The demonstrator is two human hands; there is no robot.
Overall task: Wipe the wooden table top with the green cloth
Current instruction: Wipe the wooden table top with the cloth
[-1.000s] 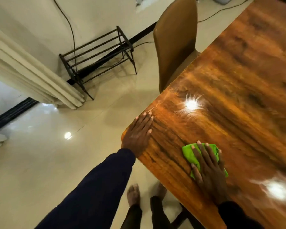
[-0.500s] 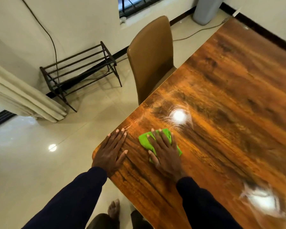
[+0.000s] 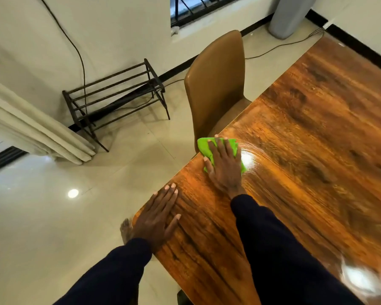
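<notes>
Head view: a small bright-green cloth (image 3: 204, 149) is seen at centre frame, at the left edge of the glossy brown wooden tabletop (image 3: 317, 139), just beside a tan upholstered chair (image 3: 216, 80). It is pressed flat under the right hand (image 3: 223, 170), fingers spread straight over it. The left hand (image 3: 155, 219) is laid flat on the tabletop corner at lower centre, holding nothing. A wiping stroke is judged to be in hand. Next, the cloth would need to be swept across the broad expanse at right, with pressure kept even.
</notes>
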